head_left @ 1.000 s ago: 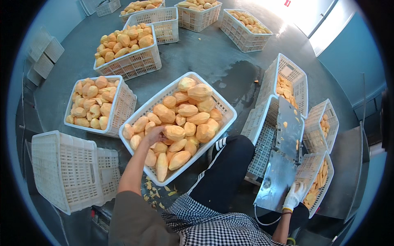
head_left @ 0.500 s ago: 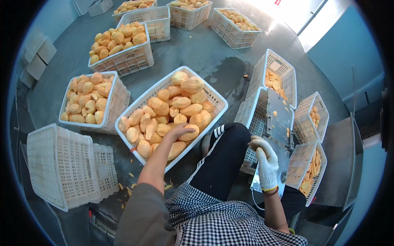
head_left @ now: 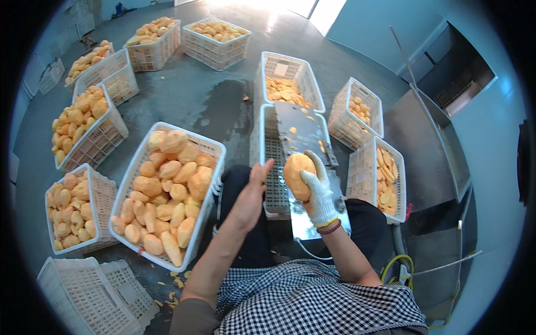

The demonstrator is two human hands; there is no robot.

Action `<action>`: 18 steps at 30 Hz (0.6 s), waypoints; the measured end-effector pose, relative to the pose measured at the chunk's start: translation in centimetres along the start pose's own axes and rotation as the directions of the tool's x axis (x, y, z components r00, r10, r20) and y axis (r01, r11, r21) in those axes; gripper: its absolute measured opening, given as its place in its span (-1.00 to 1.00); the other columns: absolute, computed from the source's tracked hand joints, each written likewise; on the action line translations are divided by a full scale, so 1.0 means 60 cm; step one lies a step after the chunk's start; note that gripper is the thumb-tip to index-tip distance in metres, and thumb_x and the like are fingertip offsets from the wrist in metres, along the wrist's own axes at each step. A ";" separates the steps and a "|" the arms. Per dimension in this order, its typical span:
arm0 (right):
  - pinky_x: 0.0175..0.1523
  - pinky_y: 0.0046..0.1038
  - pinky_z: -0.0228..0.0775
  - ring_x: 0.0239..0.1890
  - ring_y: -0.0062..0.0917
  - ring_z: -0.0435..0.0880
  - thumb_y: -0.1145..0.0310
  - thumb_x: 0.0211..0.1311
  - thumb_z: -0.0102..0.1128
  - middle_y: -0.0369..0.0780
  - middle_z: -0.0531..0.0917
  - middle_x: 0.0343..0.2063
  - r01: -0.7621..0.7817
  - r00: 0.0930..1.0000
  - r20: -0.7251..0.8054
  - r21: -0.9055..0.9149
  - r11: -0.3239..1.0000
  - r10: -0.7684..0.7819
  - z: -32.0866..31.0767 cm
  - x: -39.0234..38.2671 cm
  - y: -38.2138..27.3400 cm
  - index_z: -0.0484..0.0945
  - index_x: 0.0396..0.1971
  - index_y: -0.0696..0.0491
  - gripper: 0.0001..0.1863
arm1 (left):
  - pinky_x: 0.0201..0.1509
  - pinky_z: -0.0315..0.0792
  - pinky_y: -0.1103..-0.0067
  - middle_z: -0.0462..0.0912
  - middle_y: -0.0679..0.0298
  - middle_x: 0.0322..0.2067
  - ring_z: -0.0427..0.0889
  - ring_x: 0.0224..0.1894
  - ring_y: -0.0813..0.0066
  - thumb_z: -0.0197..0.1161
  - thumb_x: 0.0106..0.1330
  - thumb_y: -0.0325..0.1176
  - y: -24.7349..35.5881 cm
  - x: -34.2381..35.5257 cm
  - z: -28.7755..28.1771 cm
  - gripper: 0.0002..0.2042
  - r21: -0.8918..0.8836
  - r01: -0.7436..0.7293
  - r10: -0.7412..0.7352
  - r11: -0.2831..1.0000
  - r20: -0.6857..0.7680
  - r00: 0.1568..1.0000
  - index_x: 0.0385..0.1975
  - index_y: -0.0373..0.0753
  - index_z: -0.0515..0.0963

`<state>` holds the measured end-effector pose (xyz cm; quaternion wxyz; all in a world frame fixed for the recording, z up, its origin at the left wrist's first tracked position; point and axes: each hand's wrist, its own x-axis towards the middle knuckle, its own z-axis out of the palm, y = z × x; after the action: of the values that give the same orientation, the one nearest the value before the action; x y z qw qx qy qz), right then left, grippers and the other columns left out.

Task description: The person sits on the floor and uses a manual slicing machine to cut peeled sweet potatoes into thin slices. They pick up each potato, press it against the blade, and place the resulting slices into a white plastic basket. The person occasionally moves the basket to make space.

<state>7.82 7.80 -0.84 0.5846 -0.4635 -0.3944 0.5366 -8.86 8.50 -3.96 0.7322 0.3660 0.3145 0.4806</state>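
My right hand (head_left: 319, 195), in a white knit glove, grips a large peeled sweet potato (head_left: 298, 176) above the near end of a metal slicing board (head_left: 304, 131). My left hand (head_left: 250, 200) is bare and holds nothing; its fingers are stretched out, a little left of the sweet potato and apart from it. The board lies across a white slatted crate (head_left: 255, 134), with a few pale slices on it. A big crate (head_left: 219, 167) heaped with peeled sweet potatoes stands to the left of my knee.
Sliced pieces fill part of a far crate (head_left: 318, 92) and a right-hand crate (head_left: 357, 187). Crates of peeled sweet potatoes, such as the left one (head_left: 106, 215), line the left and back. Stacked crates (head_left: 84, 290) lie at lower left. Metal panels (head_left: 424, 145) stand at right.
My left hand has come out of the big crate and moved right. A sweet potato is now in my gloved right hand, which held none before. The view has swung right.
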 end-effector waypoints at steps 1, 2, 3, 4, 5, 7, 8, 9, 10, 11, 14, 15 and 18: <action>0.22 -0.46 0.33 0.13 -0.43 0.46 0.43 0.10 0.24 -0.16 0.45 0.10 0.021 0.999 -0.039 -0.216 0.976 -0.030 -0.054 0.003 0.004 0.33 0.22 0.14 -0.38 | 0.45 -0.21 0.28 0.07 0.15 0.41 -0.16 0.49 0.28 -0.30 0.50 0.11 -0.006 0.019 0.000 -0.38 -0.041 0.011 -0.011 0.999 0.007 1.000 0.37 -0.23 0.14; 0.22 -0.43 0.33 0.12 -0.41 0.47 0.44 0.03 0.29 -0.16 0.47 0.07 0.151 0.981 -0.021 -0.541 0.828 -0.193 -0.116 0.004 0.024 0.39 0.15 0.14 -0.39 | 0.44 -0.19 0.29 0.09 0.16 0.40 -0.14 0.48 0.25 -0.26 0.50 0.09 -0.004 0.036 0.002 -0.40 -0.046 -0.008 0.007 0.999 -0.016 1.000 0.35 -0.23 0.18; 0.22 -0.38 0.33 0.10 -0.34 0.48 0.41 -0.05 0.34 -0.14 0.47 0.02 0.237 0.953 0.070 -0.779 0.580 -0.296 -0.168 0.002 0.043 0.44 0.08 0.12 -0.41 | 0.43 -0.16 0.30 0.11 0.17 0.39 -0.11 0.47 0.23 -0.22 0.49 0.06 0.000 0.055 -0.001 -0.42 -0.039 -0.031 0.028 0.999 -0.057 0.998 0.33 -0.22 0.21; 0.22 -0.36 0.33 0.10 -0.30 0.48 0.39 -0.08 0.36 -0.12 0.47 0.01 0.247 0.954 0.134 -0.855 0.455 -0.267 -0.213 -0.009 0.060 0.45 0.05 0.12 -0.41 | 0.43 -0.13 0.28 0.17 0.20 0.36 -0.02 0.43 0.23 -0.18 0.49 0.02 0.001 0.080 -0.002 -0.47 -0.042 -0.060 0.056 0.997 -0.094 0.994 0.30 -0.21 0.26; 0.22 -0.34 0.33 0.09 -0.25 0.48 0.38 -0.12 0.38 -0.10 0.47 0.00 0.268 0.953 0.201 -0.906 0.328 -0.227 -0.233 -0.021 0.070 0.47 0.03 0.11 -0.41 | 0.38 -0.02 0.33 0.25 0.23 0.31 0.10 0.36 0.29 -0.15 0.49 -0.04 0.013 0.103 0.004 -0.52 -0.040 -0.059 0.052 0.997 -0.155 0.987 0.24 -0.20 0.33; 0.19 -0.30 0.35 0.05 -0.20 0.49 0.35 -0.11 0.40 -0.08 0.47 0.01 0.259 0.954 0.209 -0.936 0.240 -0.214 -0.251 -0.040 0.072 0.49 0.01 0.11 -0.42 | 0.31 0.10 0.40 0.31 0.27 0.24 0.21 0.27 0.37 -0.10 0.48 -0.08 0.020 0.155 0.002 -0.58 -0.042 -0.045 0.036 0.998 -0.189 0.981 0.17 -0.20 0.41; 0.18 -0.30 0.35 0.04 -0.21 0.49 0.35 -0.09 0.40 -0.09 0.49 -0.01 0.239 0.959 0.185 -0.935 0.262 -0.216 -0.247 -0.043 0.071 0.53 -0.03 0.10 -0.48 | 0.28 0.12 0.41 0.34 0.28 0.21 0.24 0.23 0.40 -0.08 0.47 -0.09 0.022 0.180 -0.001 -0.60 -0.021 -0.048 0.043 0.999 -0.201 0.979 0.14 -0.20 0.43; 0.17 -0.29 0.35 0.04 -0.22 0.50 0.34 -0.07 0.39 -0.11 0.51 -0.03 0.219 0.963 0.161 -0.933 0.284 -0.216 -0.241 -0.042 0.073 0.57 -0.08 0.08 -0.54 | 0.25 0.15 0.43 0.37 0.30 0.18 0.27 0.20 0.42 -0.07 0.47 -0.11 0.023 0.206 -0.004 -0.61 0.001 -0.051 0.050 0.999 -0.213 0.976 0.11 -0.19 0.45; 0.17 -0.29 0.33 0.02 -0.23 0.50 0.33 -0.04 0.37 -0.13 0.53 -0.06 0.232 0.957 0.182 -0.947 0.222 -0.224 -0.230 -0.033 0.069 0.60 -0.13 0.06 -0.60 | 0.22 0.18 0.45 0.39 0.31 0.15 0.30 0.16 0.45 -0.05 0.46 -0.12 0.022 0.229 -0.007 -0.63 0.018 -0.061 0.063 0.998 -0.221 0.973 0.08 -0.19 0.48; 0.16 -0.29 0.32 0.01 -0.24 0.50 0.31 -0.01 0.36 -0.14 0.55 -0.09 0.246 0.951 0.207 -0.956 0.161 -0.228 -0.217 -0.019 0.072 0.63 -0.17 0.03 -0.67 | 0.21 0.19 0.45 0.42 0.32 0.11 0.31 0.14 0.46 -0.05 0.46 -0.12 0.013 0.249 -0.014 -0.64 0.038 -0.065 0.072 0.997 -0.229 0.971 0.06 -0.18 0.49; 0.13 -0.26 0.34 0.00 -0.22 0.49 0.34 0.08 0.29 -0.18 0.56 -0.09 0.274 0.923 0.221 -0.953 0.133 -0.316 -0.229 0.118 0.132 0.63 -0.22 0.03 -0.76 | 0.16 0.23 0.45 0.51 0.38 -0.01 0.35 0.06 0.50 -0.04 0.45 -0.11 -0.037 0.300 -0.045 -0.67 0.112 -0.040 0.071 0.993 -0.287 0.955 0.00 -0.14 0.52; 0.09 -0.24 0.35 -0.01 -0.21 0.49 0.35 0.10 0.25 -0.17 0.56 -0.10 0.375 0.835 0.382 -0.922 -0.099 -0.396 -0.276 0.202 0.169 0.63 -0.23 0.01 -0.79 | 0.16 0.23 0.44 0.51 0.38 -0.02 0.35 0.05 0.50 -0.04 0.44 -0.11 -0.049 0.313 -0.038 -0.67 0.115 0.007 0.024 0.993 -0.261 0.965 0.00 -0.14 0.52; 0.09 -0.31 0.34 -0.04 -0.18 0.48 0.19 0.17 0.14 -0.16 0.55 -0.11 0.106 0.925 0.052 -0.986 0.126 -0.377 -0.237 0.349 0.186 0.67 -0.30 -0.06 -0.79 | 0.11 0.25 0.48 0.51 0.40 0.00 0.36 0.04 0.52 -0.04 0.44 -0.11 -0.056 0.331 -0.042 -0.67 0.198 0.109 -0.055 0.974 -0.258 0.965 -0.01 -0.14 0.53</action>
<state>20.92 26.85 -16.03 0.2660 -0.7114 -0.6504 0.0017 -2.56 26.73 -10.27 0.6631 0.3644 0.4687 0.4560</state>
